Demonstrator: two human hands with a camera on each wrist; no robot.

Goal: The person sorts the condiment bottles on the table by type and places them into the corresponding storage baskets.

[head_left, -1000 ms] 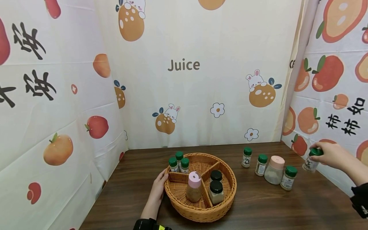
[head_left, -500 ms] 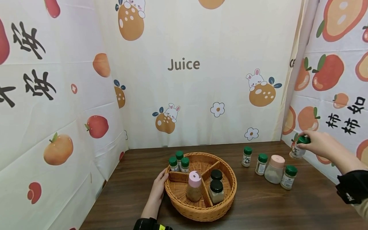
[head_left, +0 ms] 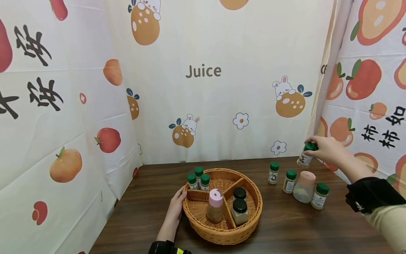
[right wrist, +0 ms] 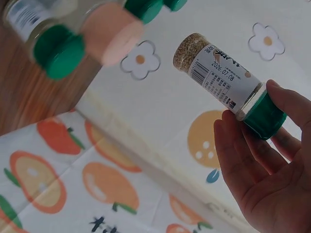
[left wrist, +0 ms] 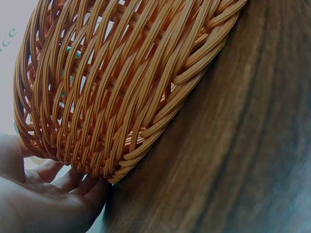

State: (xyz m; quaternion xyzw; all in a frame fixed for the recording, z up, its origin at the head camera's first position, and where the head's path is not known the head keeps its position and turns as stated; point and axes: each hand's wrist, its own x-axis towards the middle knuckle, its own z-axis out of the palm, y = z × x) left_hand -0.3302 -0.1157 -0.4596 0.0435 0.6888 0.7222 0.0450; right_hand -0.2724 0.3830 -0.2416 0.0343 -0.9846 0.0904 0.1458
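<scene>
My right hand pinches a green-capped spice bottle by its cap and holds it in the air over the table's back right corner. In the right wrist view the bottle hangs tilted, filled with pale grains, with my fingers curled round its green cap. My left hand rests with straight fingers against the left rim of a round wicker basket. In the left wrist view the fingers lie under the basket's woven wall.
The basket's compartments hold three green-capped bottles, a pink-lidded jar and two black-lidded jars. To its right on the dark wooden table stand three more green-capped bottles and another pink-lidded jar. Printed curtains close three sides.
My right hand has lifted the green-capped bottle off the table at the far right and carried it up and to the left. The left hand has stayed on the basket.
</scene>
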